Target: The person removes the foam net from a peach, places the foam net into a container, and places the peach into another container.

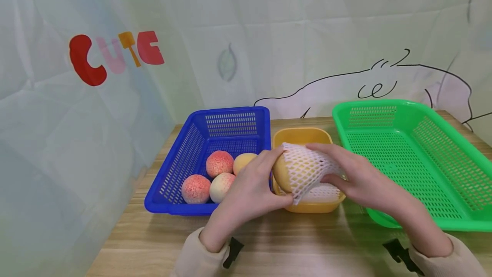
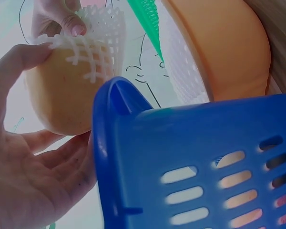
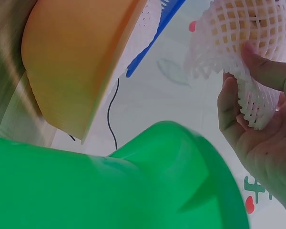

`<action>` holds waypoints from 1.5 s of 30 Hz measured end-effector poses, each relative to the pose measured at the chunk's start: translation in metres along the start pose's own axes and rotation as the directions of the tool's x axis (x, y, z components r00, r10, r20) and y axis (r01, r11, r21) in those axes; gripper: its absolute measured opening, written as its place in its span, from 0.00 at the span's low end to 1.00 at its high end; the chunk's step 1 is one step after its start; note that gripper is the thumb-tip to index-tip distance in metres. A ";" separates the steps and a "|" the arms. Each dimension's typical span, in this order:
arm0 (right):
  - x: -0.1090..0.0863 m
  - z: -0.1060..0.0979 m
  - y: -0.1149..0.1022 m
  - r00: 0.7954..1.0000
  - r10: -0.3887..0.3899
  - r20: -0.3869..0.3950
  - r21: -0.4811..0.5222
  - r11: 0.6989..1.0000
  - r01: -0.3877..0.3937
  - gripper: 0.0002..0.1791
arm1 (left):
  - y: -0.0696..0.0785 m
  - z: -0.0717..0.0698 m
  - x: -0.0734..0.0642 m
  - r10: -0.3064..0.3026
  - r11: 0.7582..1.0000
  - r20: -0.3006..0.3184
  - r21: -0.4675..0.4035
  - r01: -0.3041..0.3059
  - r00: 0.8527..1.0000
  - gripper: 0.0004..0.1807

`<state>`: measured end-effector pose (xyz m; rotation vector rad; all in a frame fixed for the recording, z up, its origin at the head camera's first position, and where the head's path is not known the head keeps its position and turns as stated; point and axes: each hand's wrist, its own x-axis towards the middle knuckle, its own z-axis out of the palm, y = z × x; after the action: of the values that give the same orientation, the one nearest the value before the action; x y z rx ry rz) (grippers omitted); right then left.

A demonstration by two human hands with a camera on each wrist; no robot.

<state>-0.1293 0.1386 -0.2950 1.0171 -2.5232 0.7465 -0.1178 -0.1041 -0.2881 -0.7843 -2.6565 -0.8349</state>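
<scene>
A yellow-tan rounded fruit (image 2: 62, 98), its exact kind not clear, is partly covered by a white foam net sleeve (image 1: 307, 168). My left hand (image 1: 251, 187) holds the fruit's bare end, thumb and fingers round it and the thumb at the net's edge. At the other end, my right hand (image 1: 359, 176) grips the sleeve between thumb and fingers; the net's loose end bunches in its palm in the right wrist view. Both hands are above a yellow-orange container (image 1: 301, 134), where more white foam netting (image 1: 323, 193) lies.
On the left, a blue basket (image 1: 200, 114) holds several fruits, including a red-speckled peach (image 1: 220, 163) and a yellow fruit (image 1: 243, 160) partly behind my left hand. A green basket (image 1: 399, 148) stands at the right. The wooden table (image 1: 153, 243) meets a printed curtain (image 1: 215, 20).
</scene>
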 end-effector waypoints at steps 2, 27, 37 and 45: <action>0.000 -0.001 0.000 1.000 0.007 0.003 -0.004 1.000 -0.007 0.40 | 0.000 0.000 0.000 0.002 1.000 -0.006 0.003 -0.002 1.000 0.47; 0.002 -0.009 0.007 0.998 0.028 -0.058 -0.165 0.986 -0.037 0.14 | -0.005 -0.007 -0.001 0.008 0.999 -0.016 0.053 -0.007 1.000 0.45; 0.011 -0.011 0.005 0.990 0.113 -0.083 -0.153 0.980 -0.125 0.09 | -0.012 -0.014 0.000 -0.004 0.997 -0.038 0.071 0.007 0.999 0.45; 0.017 -0.011 0.004 0.968 0.118 -0.220 -0.227 0.959 -0.168 0.07 | -0.018 -0.020 0.001 -0.063 0.994 -0.046 0.089 0.066 0.997 0.45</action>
<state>-0.1430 0.1382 -0.2793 0.6453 -2.4510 0.5291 -0.1279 -0.1279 -0.2803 -0.6544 -2.6732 -0.7325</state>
